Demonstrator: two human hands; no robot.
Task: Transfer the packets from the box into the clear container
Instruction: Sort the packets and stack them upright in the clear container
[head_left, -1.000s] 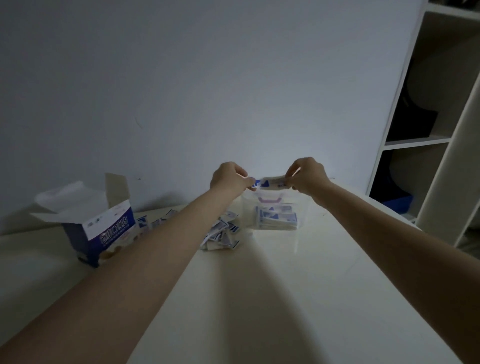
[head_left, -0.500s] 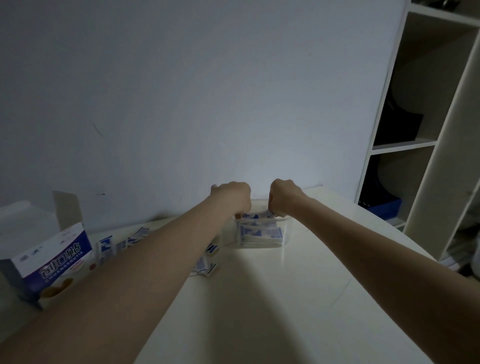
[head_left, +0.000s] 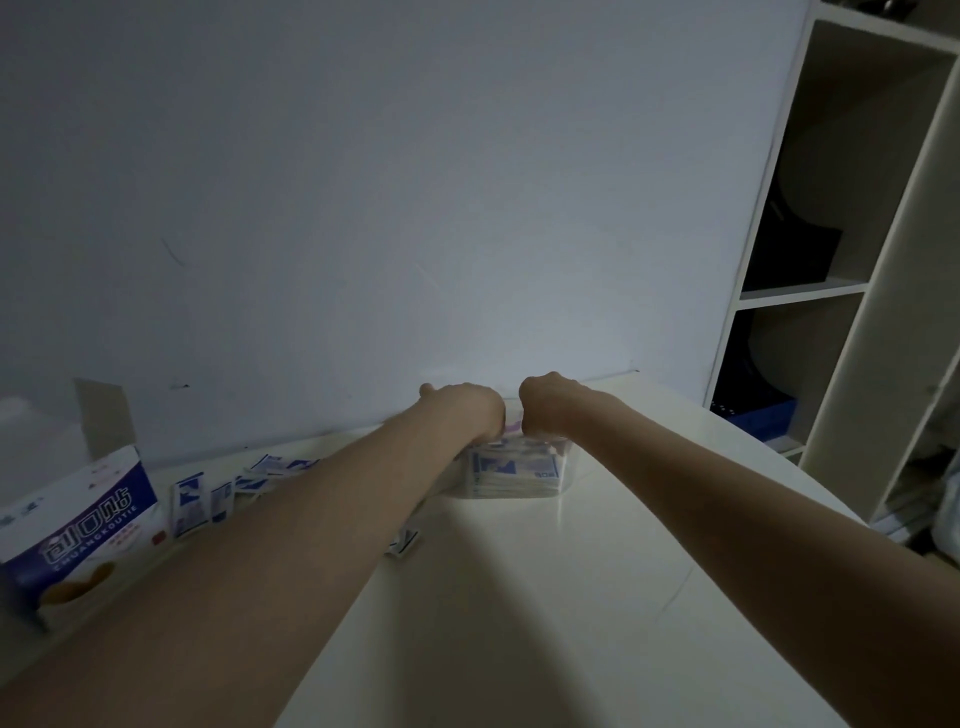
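Observation:
The clear container (head_left: 565, 470) stands on the white table (head_left: 519, 613) near the wall, filled with blue-and-white packets (head_left: 514, 467). My left hand (head_left: 467, 410) and my right hand (head_left: 550, 410) sit side by side on its top. Their fingers curl down onto the top packets and are hidden behind the knuckles. The open blue-and-white box (head_left: 78, 530) stands at the far left, flaps up. Several loose packets (head_left: 192, 501) lie between the box and my left forearm, and one more packet (head_left: 402, 545) shows under that arm.
A white shelf unit (head_left: 831, 291) stands at the right, past the table's edge, with dark items and a blue tray (head_left: 763, 415) inside. The grey wall runs right behind the container.
Both hands, which held a stack of packets above the container, have come down onto its top and moved closer together. The view has tilted upward.

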